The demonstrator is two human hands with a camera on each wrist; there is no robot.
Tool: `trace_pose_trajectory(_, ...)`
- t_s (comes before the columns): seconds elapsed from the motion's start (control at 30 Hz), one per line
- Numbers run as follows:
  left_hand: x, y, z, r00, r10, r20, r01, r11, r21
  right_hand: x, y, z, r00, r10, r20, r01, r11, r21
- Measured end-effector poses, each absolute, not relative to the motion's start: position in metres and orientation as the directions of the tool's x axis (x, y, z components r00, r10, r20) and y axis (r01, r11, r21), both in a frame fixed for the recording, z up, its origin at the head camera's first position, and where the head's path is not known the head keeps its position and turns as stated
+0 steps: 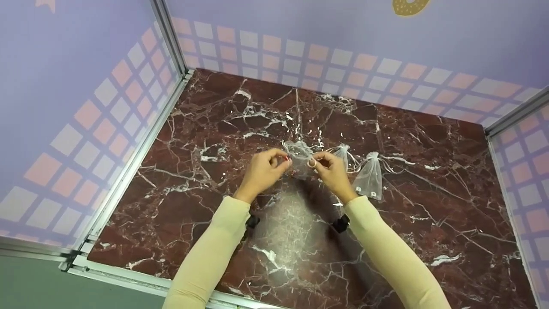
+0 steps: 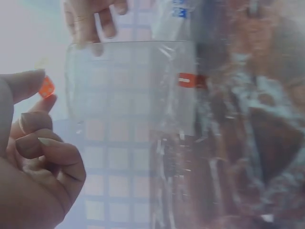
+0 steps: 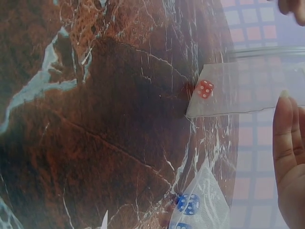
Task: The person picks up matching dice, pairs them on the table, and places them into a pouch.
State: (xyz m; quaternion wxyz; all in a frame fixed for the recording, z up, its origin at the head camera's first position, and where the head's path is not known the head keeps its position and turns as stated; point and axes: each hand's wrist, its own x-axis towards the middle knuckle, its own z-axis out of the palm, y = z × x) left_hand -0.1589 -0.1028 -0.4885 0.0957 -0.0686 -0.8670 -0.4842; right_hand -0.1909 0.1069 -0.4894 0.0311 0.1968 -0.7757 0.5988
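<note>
Between both hands hangs a sheer white drawstring bag (image 1: 302,168), its mouth upward, with a red die (image 3: 205,89) with white dots in its bottom corner. A second red die (image 2: 46,88) is pinched between the thumb and a fingertip of my left hand (image 1: 266,169), just left of the bag's mouth. My right hand (image 1: 333,172) pinches the bag by its upper edge. To the right of it lies another sheer drawstring bag (image 1: 369,176), drawn closed at the neck. Blue dice (image 3: 188,204) show through a sheer bag in the right wrist view.
One more sheer bag (image 1: 344,155) lies behind my right hand, partly hidden by it. The tabletop (image 1: 180,214) is dark red with white marble veins. Purple panels (image 1: 279,25) with pink and white squares stand along the back, left and right edges.
</note>
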Motion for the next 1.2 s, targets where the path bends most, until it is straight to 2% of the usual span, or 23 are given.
trace_pose_trajectory(0.27,-0.176,-0.096,-0.473,-0.947,0.003,0.32,0.269,0.55,0.791,-0.191,0.105,-0.492,-0.917,-0.279,0.284,-0.34,0.182,-0.923)
trace_pose_trajectory(0.7,-0.186,-0.087,-0.475,-0.967,-0.054,0.25,0.173,0.585,0.792,-0.192,0.105,-0.494,-0.892,-0.331,0.307,-0.373,0.155,-0.915)
trace_pose_trajectory(1.2,-0.185,-0.098,-0.476,-0.97,-0.073,0.23,0.156,0.539,0.828,-0.191,0.104,-0.491,-0.904,-0.311,0.292,-0.36,0.188,-0.914)
